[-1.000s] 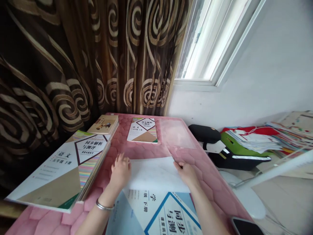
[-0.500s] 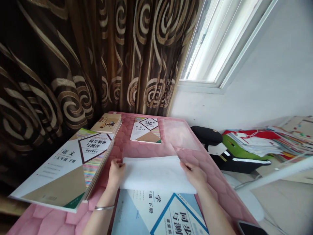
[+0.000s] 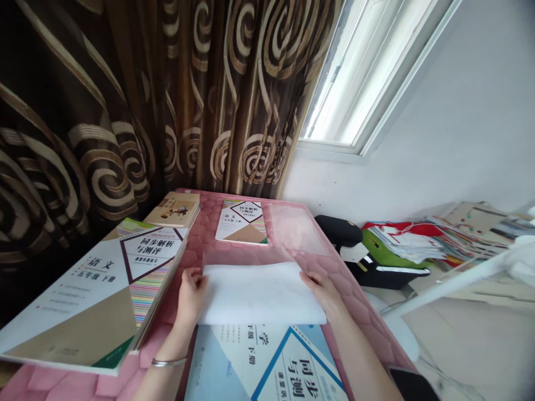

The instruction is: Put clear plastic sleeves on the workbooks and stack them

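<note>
Stretched between my two hands is a white sheet (image 3: 261, 295), lying across the upper part of a blue workbook (image 3: 267, 359). My left hand (image 3: 192, 292) has its fingers closed at the sheet's left edge, and a silver bangle circles that wrist. At the right edge, my right hand (image 3: 321, 289) pinches the sheet between thumb and fingers. Clear film seems to extend just beyond the sheet's far edge. The workbook's top is hidden beneath the sheet; its lower end runs out of view.
To the left lie a large white-and-tan workbook (image 3: 100, 301) and a stack of small books (image 3: 173, 209). Farther back are another workbook (image 3: 242, 221) and a clear plastic cover (image 3: 298, 228) on the pink padded tabletop (image 3: 200, 239). A dark phone-like object (image 3: 412, 384) sits at the near right.
The view has turned slightly, so most things appear farther left. Both hands keep their hold on the white sheet, which stays over the blue workbook with little visible change.
</note>
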`<state>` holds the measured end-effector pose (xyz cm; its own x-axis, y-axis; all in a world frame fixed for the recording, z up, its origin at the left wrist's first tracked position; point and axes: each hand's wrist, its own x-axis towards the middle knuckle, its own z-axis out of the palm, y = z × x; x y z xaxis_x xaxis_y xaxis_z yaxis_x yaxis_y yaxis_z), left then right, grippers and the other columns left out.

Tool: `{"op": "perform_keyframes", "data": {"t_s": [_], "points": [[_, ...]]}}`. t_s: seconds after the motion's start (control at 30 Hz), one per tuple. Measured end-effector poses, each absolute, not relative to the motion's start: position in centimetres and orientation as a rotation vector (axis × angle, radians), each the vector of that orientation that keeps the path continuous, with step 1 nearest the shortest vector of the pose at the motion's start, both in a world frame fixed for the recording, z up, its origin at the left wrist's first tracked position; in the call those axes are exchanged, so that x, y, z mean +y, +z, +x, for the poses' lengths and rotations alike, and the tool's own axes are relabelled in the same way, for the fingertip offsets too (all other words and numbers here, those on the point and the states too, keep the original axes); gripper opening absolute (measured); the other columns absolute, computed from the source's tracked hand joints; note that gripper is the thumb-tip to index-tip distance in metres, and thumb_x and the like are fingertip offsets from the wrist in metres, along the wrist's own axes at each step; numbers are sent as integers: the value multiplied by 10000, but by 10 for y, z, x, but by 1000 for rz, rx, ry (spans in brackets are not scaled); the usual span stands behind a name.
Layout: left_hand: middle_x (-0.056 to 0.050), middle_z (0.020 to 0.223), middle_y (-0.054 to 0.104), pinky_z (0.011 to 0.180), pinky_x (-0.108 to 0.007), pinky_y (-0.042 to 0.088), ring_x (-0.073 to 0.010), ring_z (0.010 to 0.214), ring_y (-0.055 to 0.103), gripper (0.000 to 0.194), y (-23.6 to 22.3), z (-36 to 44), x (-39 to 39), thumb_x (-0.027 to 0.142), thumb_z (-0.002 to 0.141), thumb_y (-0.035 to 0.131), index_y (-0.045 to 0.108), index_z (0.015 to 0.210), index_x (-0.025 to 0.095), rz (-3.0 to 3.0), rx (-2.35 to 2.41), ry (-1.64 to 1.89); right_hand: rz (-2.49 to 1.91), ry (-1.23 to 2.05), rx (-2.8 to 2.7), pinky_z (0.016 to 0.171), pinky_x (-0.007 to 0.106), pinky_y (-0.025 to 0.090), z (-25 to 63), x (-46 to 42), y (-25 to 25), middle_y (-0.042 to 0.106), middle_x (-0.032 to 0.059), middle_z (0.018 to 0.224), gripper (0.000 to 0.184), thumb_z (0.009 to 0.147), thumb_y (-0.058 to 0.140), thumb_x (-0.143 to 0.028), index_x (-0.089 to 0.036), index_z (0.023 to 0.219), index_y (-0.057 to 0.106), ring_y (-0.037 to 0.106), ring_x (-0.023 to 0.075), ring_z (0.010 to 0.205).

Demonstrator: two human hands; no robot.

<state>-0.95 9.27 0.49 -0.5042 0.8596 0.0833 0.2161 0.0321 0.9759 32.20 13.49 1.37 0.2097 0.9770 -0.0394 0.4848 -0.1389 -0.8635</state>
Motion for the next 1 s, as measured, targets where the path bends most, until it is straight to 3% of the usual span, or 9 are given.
{"op": "perform_keyframes", "data": {"t_s": [0.2,0.3,0.43,0.67,1.0], "points": [[-36,748,657,690,-313,482,-201,747,640,458,14,-9,89,468,629,632,498,957,177,1021,1662,1573,-1530,845,-1186,483,262,398,327,117,10,593,-6,582,344,685,610,-545,-202,657,598,539,162,545],[-26,674,636,582,-274,438,-191,664,608,406,7,-10,89,477,572,656,568,801,153,994,1730,1357,-1649,885,-1135,452,274,395,329,111,-2,592,4,544,315,640,646,-513,-204,593,609,542,176,518],[22,525,535,482,-231,327,-136,533,502,339,-4,-11,90,494,600,608,568,604,157,1128,1737,1169,-1739,833,-1234,458,287,401,332,112,-14,590,6,509,315,637,624,-515,-222,522,608,560,193,522],[51,459,403,456,-218,251,-98,484,377,371,-13,-13,94,516,621,572,506,510,168,1165,1842,1141,-1803,702,-1332,547,303,438,330,115,-17,649,26,586,360,677,558,-560,-216,606,637,604,216,604],[21,587,493,531,-225,341,-118,568,427,441,17,-4,85,613,688,542,532,662,173,1183,1717,1307,-1561,462,-1244,609,273,460,319,107,1,673,71,734,399,780,519,-577,-187,759,602,599,200,679]]}}
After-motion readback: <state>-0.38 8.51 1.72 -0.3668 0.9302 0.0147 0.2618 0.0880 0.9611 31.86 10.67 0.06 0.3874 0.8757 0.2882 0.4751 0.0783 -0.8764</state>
